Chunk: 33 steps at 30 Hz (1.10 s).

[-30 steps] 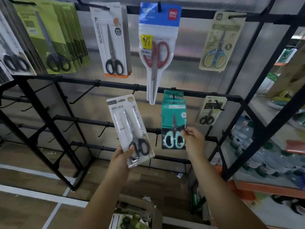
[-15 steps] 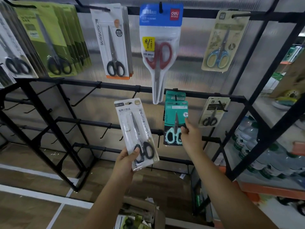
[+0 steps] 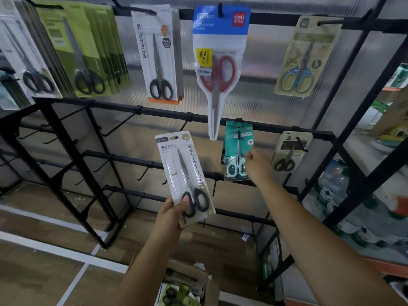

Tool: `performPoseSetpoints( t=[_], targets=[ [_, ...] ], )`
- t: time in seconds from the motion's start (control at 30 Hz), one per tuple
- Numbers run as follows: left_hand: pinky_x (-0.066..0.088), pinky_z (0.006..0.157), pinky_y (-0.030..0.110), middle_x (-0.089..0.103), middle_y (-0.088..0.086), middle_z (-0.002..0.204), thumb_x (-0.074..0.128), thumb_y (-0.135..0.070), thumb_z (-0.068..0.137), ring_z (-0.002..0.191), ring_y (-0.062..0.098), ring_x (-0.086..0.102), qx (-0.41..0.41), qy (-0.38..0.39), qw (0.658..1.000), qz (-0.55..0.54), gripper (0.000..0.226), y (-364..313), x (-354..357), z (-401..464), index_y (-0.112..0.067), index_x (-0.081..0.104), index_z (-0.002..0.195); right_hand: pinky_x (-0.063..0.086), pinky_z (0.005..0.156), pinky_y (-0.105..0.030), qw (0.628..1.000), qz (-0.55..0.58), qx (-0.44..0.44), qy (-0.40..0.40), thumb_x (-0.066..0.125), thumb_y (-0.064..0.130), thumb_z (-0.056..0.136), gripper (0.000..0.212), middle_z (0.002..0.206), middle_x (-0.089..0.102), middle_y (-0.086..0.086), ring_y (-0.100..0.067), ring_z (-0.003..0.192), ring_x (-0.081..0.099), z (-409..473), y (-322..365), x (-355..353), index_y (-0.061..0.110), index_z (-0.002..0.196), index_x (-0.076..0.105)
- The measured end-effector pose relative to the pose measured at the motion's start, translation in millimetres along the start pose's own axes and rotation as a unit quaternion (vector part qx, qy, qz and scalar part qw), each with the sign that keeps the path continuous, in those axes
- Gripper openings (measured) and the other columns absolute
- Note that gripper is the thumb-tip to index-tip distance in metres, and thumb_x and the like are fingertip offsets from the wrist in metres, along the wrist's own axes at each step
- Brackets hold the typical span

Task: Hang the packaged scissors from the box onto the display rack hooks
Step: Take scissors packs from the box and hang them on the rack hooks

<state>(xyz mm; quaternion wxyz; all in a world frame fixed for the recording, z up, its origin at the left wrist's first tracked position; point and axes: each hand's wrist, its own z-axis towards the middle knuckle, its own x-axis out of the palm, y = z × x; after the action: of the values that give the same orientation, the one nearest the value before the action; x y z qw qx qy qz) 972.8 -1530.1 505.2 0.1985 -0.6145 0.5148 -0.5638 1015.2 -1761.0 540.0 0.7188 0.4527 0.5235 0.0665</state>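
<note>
My left hand (image 3: 171, 214) grips the bottom edge of a white pack of black-handled scissors (image 3: 184, 176), thumb pressed over the handle end, and holds it upright in front of the display rack (image 3: 141, 111), clear of every hook. My right hand (image 3: 256, 164) reaches to the teal pack of mint-handled scissors (image 3: 237, 151), which hangs from a hook on the rack's second bar; my fingertips pinch its right edge, partly covering the handles.

Taking that teal pack as the landmark: just above and left of it hangs the red-handled scissors in a blue-topped bag (image 3: 218, 67), whose tip comes down almost level with the teal pack's top. Farther left on the top bar is a white pack marked SCISSORS (image 3: 159, 56), then a thick row of green packs (image 3: 86, 51). Just to the right of the teal pack hangs a small beige pack with black scissors (image 3: 290, 151), and above that a beige pack with blue-handled scissors (image 3: 305, 58). Well below, at the bottom of the view, sits the open cardboard box (image 3: 189, 283) with more packs inside. The white pack in my left hand lies to the teal pack's lower left.
</note>
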Motion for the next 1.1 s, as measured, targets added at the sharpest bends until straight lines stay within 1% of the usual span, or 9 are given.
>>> performPoseSetpoints(
  t=[0.1,0.17,0.33,0.5,0.57,0.67,0.77,0.93,1.1],
  targets=[
    [0.055,0.067,0.033,0.066,0.015,0.108,0.048,-0.006,0.093,0.093,0.028,0.064,-0.001,-0.001,1.000,0.001,0.030,4,1,-3,-0.014,0.055,0.121,0.051,0.075,-0.035,0.998,-0.041,0.003,0.048,0.036,0.021,0.098,0.036,0.120,0.051,-0.013,-0.024,0.104,0.054,3,0,1,0.008,0.132,0.041],
    [0.054,0.069,0.033,0.068,0.014,0.105,0.048,-0.005,0.092,0.092,0.027,0.065,-0.003,0.001,1.000,0.004,0.028,6,0,-6,-0.014,0.056,0.118,0.046,0.094,-0.039,0.999,-0.014,-0.020,0.047,0.042,0.021,0.097,0.040,0.131,0.047,-0.009,-0.024,0.117,0.048,-12,3,5,0.015,0.136,0.041],
    [0.057,0.067,0.036,0.069,0.012,0.099,0.048,-0.002,0.092,0.089,0.029,0.065,-0.011,-0.022,1.000,-0.010,0.024,11,-4,-6,-0.016,0.060,0.108,0.039,0.093,-0.026,0.959,0.201,-0.036,0.197,0.058,0.022,0.091,0.053,0.118,0.060,0.000,-0.013,0.111,0.054,-81,15,17,0.024,0.140,0.038],
    [0.052,0.062,0.033,0.070,0.007,0.088,0.054,-0.003,0.089,0.080,0.023,0.066,0.023,-0.052,0.996,0.074,0.023,7,-17,-7,-0.009,0.062,0.110,0.046,0.074,-0.017,0.950,0.182,-0.086,0.239,0.060,-0.001,0.085,0.080,0.081,0.052,0.010,0.003,0.077,0.054,-103,25,38,0.036,0.144,0.021],
    [0.049,0.059,0.024,0.066,0.005,0.081,0.057,-0.003,0.088,0.073,0.017,0.063,0.072,-0.062,0.982,0.166,0.019,-2,-23,-9,-0.006,0.061,0.107,0.045,0.082,-0.017,0.953,0.149,-0.126,0.231,0.056,-0.004,0.087,0.083,0.099,0.054,0.015,0.006,0.090,0.054,-106,38,40,0.038,0.145,0.015],
    [0.047,0.061,0.017,0.063,0.000,0.079,0.062,0.004,0.082,0.072,0.011,0.060,0.168,-0.121,0.944,0.256,0.021,-27,-31,-3,-0.011,0.060,0.096,0.038,0.102,-0.025,0.954,0.101,-0.185,0.211,0.051,-0.003,0.089,0.082,0.139,0.044,0.000,-0.013,0.126,0.044,-104,64,46,0.039,0.147,0.011],
    [0.049,0.074,0.030,0.065,-0.002,0.089,0.065,-0.001,0.082,0.085,0.014,0.062,0.236,-0.175,0.896,0.333,0.030,-65,-42,2,-0.018,0.057,0.106,0.031,0.093,-0.016,0.946,0.057,-0.251,0.196,0.048,-0.003,0.090,0.085,0.135,0.042,-0.002,-0.011,0.117,0.045,-98,102,57,0.039,0.147,0.001],
    [0.044,0.068,0.023,0.062,-0.013,0.088,0.060,-0.014,0.088,0.085,0.004,0.057,0.314,-0.210,0.813,0.442,0.018,-138,-69,2,-0.028,0.056,0.100,0.028,0.090,-0.012,0.928,0.039,-0.335,0.160,0.048,-0.004,0.089,0.089,0.136,0.039,-0.003,-0.014,0.119,0.044,-94,181,71,0.043,0.143,-0.005],
    [0.042,0.067,0.016,0.059,-0.005,0.081,0.057,-0.021,0.092,0.078,0.011,0.056,0.352,-0.286,0.816,0.359,0.010,-214,-111,6,-0.011,0.058,0.094,0.028,0.083,-0.003,0.896,0.030,-0.412,0.165,0.048,-0.002,0.091,0.087,0.133,0.041,-0.006,-0.011,0.102,0.045,-103,259,93,0.043,0.132,-0.014]
  ],
)
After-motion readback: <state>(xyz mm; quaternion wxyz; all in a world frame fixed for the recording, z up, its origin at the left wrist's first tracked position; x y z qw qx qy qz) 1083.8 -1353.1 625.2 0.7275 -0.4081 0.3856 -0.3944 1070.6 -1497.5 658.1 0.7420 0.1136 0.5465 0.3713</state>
